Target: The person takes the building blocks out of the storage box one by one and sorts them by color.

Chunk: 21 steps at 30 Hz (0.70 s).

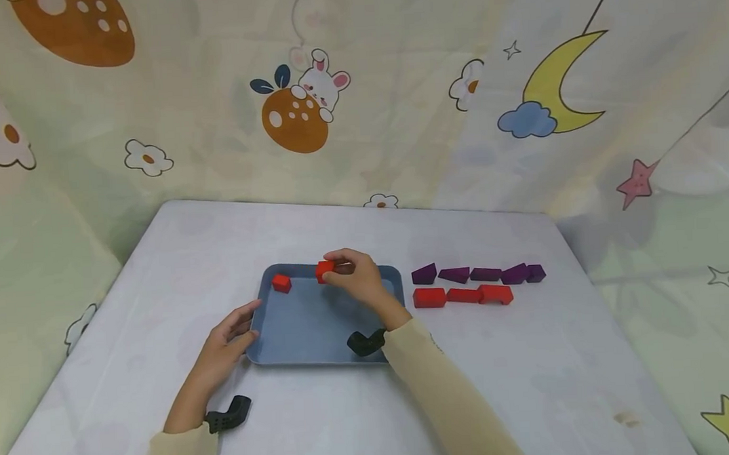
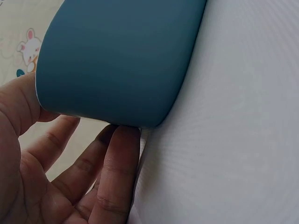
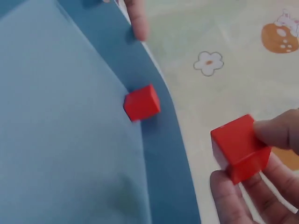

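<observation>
My right hand (image 1: 357, 280) pinches a red block (image 3: 240, 147) between thumb and fingers. In the head view that block overlaps the far rim of the blue tray (image 1: 320, 331). A second red block (image 1: 281, 283) lies inside the tray, in its far left corner; the right wrist view shows it near the tray wall. My left hand (image 1: 223, 345) holds the tray's left edge. In the left wrist view its thumb lies at the rim and its fingertips (image 2: 124, 140) touch the outer wall.
Right of the tray, several purple blocks (image 1: 485, 274) form a row on the white table (image 1: 499, 384). In front of them runs a row of three red blocks (image 1: 463, 296). A patterned cloth (image 1: 396, 117) hangs behind the table.
</observation>
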Motion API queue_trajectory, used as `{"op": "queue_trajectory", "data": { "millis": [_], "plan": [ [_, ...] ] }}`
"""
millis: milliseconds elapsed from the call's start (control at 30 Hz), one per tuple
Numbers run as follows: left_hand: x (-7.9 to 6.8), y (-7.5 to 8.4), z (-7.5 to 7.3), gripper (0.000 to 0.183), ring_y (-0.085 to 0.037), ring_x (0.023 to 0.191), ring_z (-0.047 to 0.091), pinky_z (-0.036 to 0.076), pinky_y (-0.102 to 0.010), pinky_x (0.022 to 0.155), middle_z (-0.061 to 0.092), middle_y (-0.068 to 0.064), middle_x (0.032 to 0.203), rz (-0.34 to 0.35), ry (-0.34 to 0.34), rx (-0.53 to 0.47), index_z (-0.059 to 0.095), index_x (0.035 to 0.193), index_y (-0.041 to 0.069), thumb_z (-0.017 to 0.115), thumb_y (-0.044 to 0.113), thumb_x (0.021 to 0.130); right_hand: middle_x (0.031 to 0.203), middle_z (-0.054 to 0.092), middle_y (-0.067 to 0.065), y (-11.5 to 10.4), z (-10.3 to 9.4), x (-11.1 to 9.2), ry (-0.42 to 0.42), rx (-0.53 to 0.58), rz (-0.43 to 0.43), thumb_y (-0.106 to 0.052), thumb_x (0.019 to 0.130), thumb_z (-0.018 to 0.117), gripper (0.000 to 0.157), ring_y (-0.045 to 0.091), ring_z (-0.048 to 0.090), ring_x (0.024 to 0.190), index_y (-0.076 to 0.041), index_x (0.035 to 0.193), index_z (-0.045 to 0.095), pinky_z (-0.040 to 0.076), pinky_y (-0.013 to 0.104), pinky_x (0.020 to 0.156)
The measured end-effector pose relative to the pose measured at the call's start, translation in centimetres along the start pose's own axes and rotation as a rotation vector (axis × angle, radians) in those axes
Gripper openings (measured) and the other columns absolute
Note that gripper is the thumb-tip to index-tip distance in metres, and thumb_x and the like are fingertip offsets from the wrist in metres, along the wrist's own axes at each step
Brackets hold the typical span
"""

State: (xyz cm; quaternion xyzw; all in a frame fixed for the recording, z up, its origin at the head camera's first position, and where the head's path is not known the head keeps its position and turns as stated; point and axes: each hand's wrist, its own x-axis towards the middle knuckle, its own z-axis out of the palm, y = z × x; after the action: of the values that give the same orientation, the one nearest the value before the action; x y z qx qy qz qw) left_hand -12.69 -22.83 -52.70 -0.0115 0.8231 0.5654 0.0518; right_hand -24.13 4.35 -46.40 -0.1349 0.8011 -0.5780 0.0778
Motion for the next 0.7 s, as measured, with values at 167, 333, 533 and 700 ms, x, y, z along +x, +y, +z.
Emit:
{"op": "queue_trajectory", "data": {
  "millis": [167,333,533,700],
  "plan": [
    [0.0,0.0,0.1,0.06,-0.049,0.148,0.046,0.053,-0.056,0.104,0.042,-0.027,0.167,-0.002,0.001,0.019,0.042,0.165,0.007,0.057,0.007,0.107,0.129,0.071,0.019,0.8,-3.3,-1.4,0.024,0.06,-0.063,-0.004,0.096,0.077,0.039,0.034,0.068,0.12,0.005,0.134,0.068,0.059,0.038,0.097],
    [0.2,-0.1,0.3,0.059,-0.049,0.148,0.046,0.053,-0.054,0.104,0.041,-0.027,0.167,0.0,-0.005,0.03,0.043,0.165,0.008,0.057,0.008,0.107,0.134,0.069,0.02,2.3,-7.2,-3.4,0.064,0.087,-0.086,-0.003,0.097,0.077,0.039,0.034,0.064,0.124,0.004,0.134,0.069,0.058,0.034,0.101],
    [0.2,-0.1,0.4,0.059,-0.05,0.148,0.046,0.049,-0.061,0.109,0.04,-0.026,0.168,0.012,-0.003,0.051,0.043,0.165,0.008,0.056,0.008,0.108,0.138,0.067,0.021,4.3,-12.2,-6.2,0.124,0.071,-0.083,-0.004,0.099,0.077,0.045,0.03,0.065,0.125,0.005,0.141,0.064,0.055,0.023,0.1],
    [0.1,-0.1,0.2,0.058,-0.051,0.148,0.045,0.046,-0.061,0.111,0.04,-0.025,0.169,0.023,0.004,0.07,0.043,0.165,0.007,0.056,0.009,0.108,0.139,0.067,0.018,6.2,-16.0,-8.5,0.177,0.028,-0.083,-0.004,0.1,0.076,0.045,0.015,0.063,0.122,0.004,0.142,0.064,0.054,0.02,0.099]
  ]
}}
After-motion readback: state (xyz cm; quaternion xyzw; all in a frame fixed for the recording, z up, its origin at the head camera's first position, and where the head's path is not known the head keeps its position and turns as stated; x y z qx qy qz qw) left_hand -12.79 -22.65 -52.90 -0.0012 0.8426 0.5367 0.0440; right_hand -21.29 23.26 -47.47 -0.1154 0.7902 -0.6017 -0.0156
